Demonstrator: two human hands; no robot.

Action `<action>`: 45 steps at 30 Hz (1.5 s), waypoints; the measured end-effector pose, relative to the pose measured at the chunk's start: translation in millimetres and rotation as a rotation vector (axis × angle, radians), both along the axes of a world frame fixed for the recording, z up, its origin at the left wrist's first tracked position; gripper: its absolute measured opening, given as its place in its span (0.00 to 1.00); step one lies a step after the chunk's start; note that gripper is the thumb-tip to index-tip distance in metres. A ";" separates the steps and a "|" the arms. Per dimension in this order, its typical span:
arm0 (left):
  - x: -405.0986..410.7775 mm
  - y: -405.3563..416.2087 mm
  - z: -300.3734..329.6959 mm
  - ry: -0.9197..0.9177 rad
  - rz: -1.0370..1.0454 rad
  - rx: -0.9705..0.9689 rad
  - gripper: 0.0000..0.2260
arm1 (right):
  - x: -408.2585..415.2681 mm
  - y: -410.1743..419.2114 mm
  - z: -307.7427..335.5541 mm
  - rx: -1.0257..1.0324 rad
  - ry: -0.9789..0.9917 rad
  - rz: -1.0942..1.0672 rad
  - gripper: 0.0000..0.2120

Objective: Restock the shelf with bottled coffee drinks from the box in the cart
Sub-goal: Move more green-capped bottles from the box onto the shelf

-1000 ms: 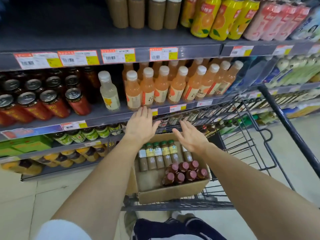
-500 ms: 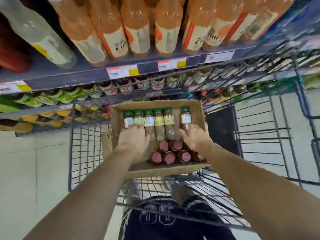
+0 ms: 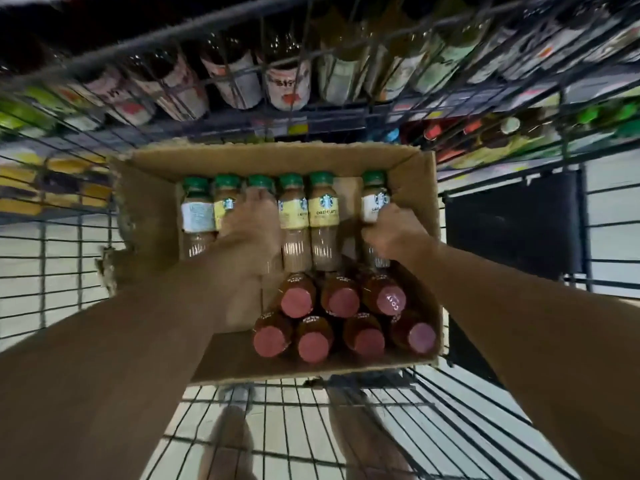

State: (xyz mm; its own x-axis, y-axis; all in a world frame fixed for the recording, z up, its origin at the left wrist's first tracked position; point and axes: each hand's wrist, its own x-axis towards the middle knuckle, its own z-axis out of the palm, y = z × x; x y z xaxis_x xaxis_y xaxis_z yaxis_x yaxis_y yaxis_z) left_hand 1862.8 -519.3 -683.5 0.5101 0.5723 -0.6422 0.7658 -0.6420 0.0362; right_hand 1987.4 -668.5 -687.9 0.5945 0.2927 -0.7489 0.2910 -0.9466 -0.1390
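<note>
Both my bare forearms reach in from the lower corners toward mid-frame. My left hand [image 3: 251, 226] is knuckles-up, fingers curled downward around something. My right hand [image 3: 393, 232], right of centre, is clenched too, thumb and fingers pinching in; legs show bottom centre.

There is one view, from a wide-angle camera worn on the person's head. It looks steeply down and forward into a wire cart [image 3: 450, 403], close above an open cardboard box [image 3: 284, 161] that fills the middle of the frame. Both forearms reach in from the bottom corners. Store shelves [image 3: 332, 109] curve across the top edge, bent and blurred by the lens. The floor [image 3: 284, 431] shows through the cart's mesh below.
</note>
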 end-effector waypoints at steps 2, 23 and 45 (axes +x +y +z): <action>1.7 5.6 -13.1 -0.043 0.061 -0.038 0.29 | 1.2 0.3 -10.7 0.009 -0.020 -0.007 0.18; 9.5 5.8 -61.4 -0.098 0.324 -0.061 0.34 | 1.2 5.7 -60.3 0.156 -0.003 -0.374 0.30; -38.5 40.3 153.2 -0.555 0.202 0.065 0.28 | -77.7 47.2 122.4 0.730 -0.238 -0.352 0.24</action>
State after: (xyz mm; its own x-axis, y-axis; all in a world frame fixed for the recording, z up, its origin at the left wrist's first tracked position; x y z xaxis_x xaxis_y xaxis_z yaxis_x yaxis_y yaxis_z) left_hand 1824.3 -479.0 -530.3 0.6367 0.7221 -0.2705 0.7506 -0.5002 0.4317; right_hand 1909.7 -621.3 -565.5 0.8597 0.4228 -0.2865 0.0950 -0.6836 -0.7237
